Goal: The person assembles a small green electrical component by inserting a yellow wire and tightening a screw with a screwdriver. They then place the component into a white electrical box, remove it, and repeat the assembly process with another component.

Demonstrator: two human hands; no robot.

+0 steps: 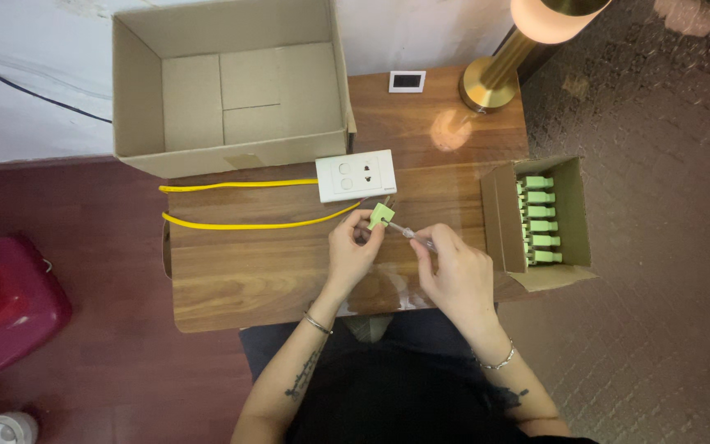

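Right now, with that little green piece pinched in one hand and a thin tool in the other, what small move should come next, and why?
Probably ease the thin tool's tip into the green connector. The left hand holds the connector up by the yellow cable's end; the right hand aims the tool at it, tip just short of it.

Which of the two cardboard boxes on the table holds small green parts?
The smaller cardboard box at the table's right edge, beside the right hand: a row of green parts fills it. The large box at the back is empty.
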